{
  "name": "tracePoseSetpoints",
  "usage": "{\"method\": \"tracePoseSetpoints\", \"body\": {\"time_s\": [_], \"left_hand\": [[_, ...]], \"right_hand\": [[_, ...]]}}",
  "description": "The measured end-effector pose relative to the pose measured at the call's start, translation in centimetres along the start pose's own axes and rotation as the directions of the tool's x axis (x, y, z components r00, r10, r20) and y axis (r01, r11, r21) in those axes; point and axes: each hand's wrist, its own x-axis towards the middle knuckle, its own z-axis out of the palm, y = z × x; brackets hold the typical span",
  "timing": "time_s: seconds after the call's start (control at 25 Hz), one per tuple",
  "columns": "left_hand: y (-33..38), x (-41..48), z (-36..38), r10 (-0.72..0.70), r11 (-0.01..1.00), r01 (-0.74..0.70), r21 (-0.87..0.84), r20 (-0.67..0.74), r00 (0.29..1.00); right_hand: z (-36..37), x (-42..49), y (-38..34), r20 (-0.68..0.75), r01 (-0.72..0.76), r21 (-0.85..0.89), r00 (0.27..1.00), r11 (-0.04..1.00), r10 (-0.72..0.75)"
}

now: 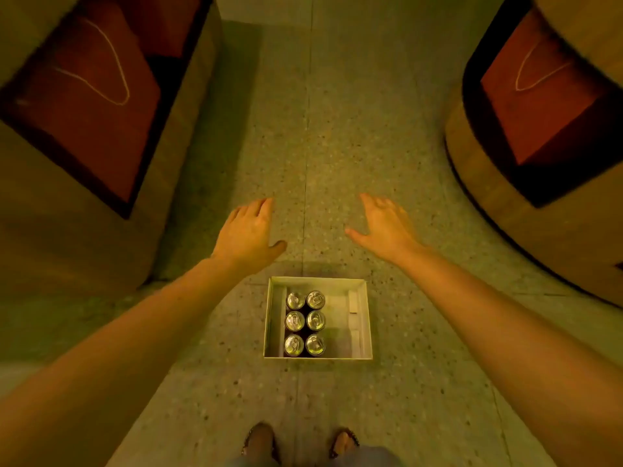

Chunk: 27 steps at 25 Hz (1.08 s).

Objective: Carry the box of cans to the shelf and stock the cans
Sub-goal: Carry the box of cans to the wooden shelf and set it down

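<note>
An open white cardboard box (360, 318) sits on the floor just ahead of my feet. Several silver-topped cans (305, 323) stand upright in two rows along its left side; its right half is bare. My left hand (247, 235) is stretched out above and beyond the box's far left corner, fingers spread, holding nothing. My right hand (384, 227) mirrors it beyond the far right corner, also spread and empty. Neither hand touches the box.
The speckled terrazzo floor (337, 146) runs forward as an aisle. A large wooden unit with a red panel (84, 106) stands on the left and a rounded one (553, 106) on the right. My feet (300, 443) are at the bottom edge.
</note>
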Motion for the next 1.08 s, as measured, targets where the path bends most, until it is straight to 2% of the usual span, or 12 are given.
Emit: {"method": "tracePoseSetpoints", "body": {"time_s": [0.12,0.28,0.48,0.6,0.68,0.76,0.92,1.08], "left_hand": [[-2.5,0.5,9.4,-0.036,0.998,0.037,-0.048,0.025,0.999],[-6.1,0.5,22.5,-0.093,0.986,0.102,-0.133,0.073,0.993],[-8.6,0.5,33.5,-0.175,0.951,0.196,-0.24,0.106,0.979],[-9.1,0.6,37.4,-0.229,0.881,0.259,-0.397,0.121,0.966],[-9.1,0.5,39.2,-0.269,0.775,0.301,-0.555,0.142,0.953],[-8.8,0.4,39.9,-0.303,0.709,0.326,-0.625,0.147,0.942],[-8.6,0.4,40.4,-0.383,0.748,0.348,-0.565,0.061,0.922],[-8.1,0.7,39.6,-0.393,0.738,0.357,-0.572,0.065,0.917]], "right_hand": [[9.4,0.5,2.8,-0.022,-0.039,0.036,0.999,0.999,0.04],[22.8,0.2,8.4,-0.009,-0.177,0.121,0.984,0.977,0.179],[34.5,-0.9,14.3,0.036,-0.363,0.276,0.929,0.89,0.368],[38.0,-1.8,15.6,0.064,-0.415,0.414,0.901,0.81,0.429],[39.5,-2.3,16.0,0.052,-0.39,0.459,0.909,0.799,0.414],[40.0,-2.5,16.0,0.022,-0.364,0.467,0.916,0.806,0.401],[40.1,-2.1,15.9,-0.055,-0.364,0.434,0.902,0.824,0.428],[39.9,-1.7,15.8,-0.102,-0.357,0.449,0.89,0.819,0.444]]}}
